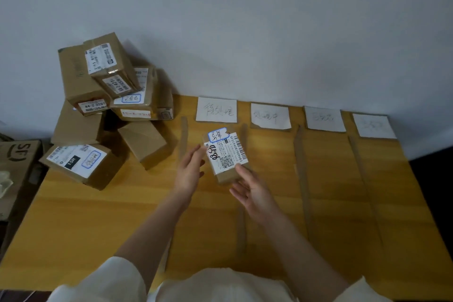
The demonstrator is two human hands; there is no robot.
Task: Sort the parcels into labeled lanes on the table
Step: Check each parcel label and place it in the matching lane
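Over the yellow wooden worktop (98, 216), the right hand (255, 193) touches the near end of a small brown cardboard parcel with a white barcode label (226, 154) with relaxed fingers; the left hand (190, 171), also released, touches its left edge. The parcel sits in the leftmost lane, before a white handwritten paper sign (216, 109). Far left stands a heap of brown cardboard boxes (107, 95).

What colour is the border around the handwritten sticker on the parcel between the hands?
Blue, a rounded outline on a white sticker at the parcel's far end; the head view shows it.
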